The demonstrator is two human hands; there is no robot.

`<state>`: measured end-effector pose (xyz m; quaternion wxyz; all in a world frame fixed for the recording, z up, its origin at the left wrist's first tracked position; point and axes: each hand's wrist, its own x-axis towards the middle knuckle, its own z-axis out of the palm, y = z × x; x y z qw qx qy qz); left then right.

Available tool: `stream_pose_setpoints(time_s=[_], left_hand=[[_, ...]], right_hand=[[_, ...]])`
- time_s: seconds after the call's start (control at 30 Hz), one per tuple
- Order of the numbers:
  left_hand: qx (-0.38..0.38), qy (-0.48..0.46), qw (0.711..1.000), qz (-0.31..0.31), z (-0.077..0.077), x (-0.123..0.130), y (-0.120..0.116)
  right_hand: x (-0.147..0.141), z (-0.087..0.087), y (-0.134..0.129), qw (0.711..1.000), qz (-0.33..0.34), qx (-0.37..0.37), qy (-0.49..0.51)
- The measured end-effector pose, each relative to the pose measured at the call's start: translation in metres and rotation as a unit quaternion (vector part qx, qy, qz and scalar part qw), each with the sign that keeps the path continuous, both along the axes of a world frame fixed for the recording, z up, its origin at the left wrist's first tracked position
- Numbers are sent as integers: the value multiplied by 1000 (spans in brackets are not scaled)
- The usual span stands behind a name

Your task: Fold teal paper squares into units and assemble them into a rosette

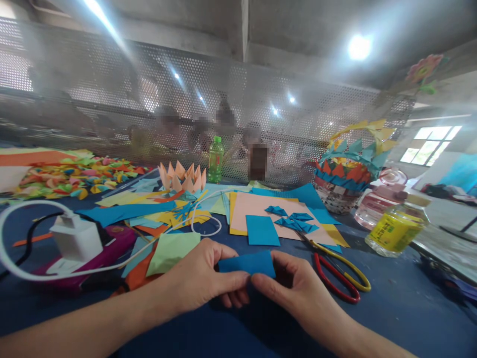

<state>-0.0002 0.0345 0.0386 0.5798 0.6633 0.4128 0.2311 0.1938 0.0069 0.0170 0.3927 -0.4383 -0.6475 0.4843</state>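
A small blue paper piece (248, 263) is held between both hands, just above the dark blue table. My left hand (214, 273) pinches its left part, thumb on the near edge. My right hand (288, 278) grips the right end, and the two thumb tips nearly meet at the middle. Beyond the hands lies a flat blue paper rectangle (263, 230) on a pale pink sheet (242, 206). Several folded blue pieces (298, 223) rest on that sheet. Scissors (335, 278) with red and yellow handles lie to the right of my right hand.
A purple power strip (78, 278) with a white charger (76, 238) and cable stands left. Colored paper scraps (85, 176), a peach paper crown (182, 178) and a green bottle (215, 161) are behind. A yellow-labelled bottle (397, 226) and a paper basket (343, 179) stand right.
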Motion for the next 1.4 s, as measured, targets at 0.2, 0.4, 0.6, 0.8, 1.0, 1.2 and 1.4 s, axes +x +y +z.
stream_pose_setpoints(time_s=[0.2,0.4,0.6,0.8,1.0,1.2,1.4], left_hand=[[6,-2,1000,-6,-1,0,0],[-2,-7,1000,-22,-4,-2,2],[-3,4,1000,-28,-5,-3,2],[5,16,1000,-23,-2,-2,2],[18,41,999,2,-1,-7,8],[25,42,999,17,3,-9,12],[31,22,999,35,4,-12,15]], right_hand=[[-4,4,-4,997,50,-20,46],[-1,4,-2,999,39,10,15],[-1,2,-4,1000,16,18,-7],[0,2,0,999,28,17,-4],[8,-1,9,999,-18,6,-26],[13,4,12,1000,-12,12,-19],[20,6,19,995,-77,57,-13]])
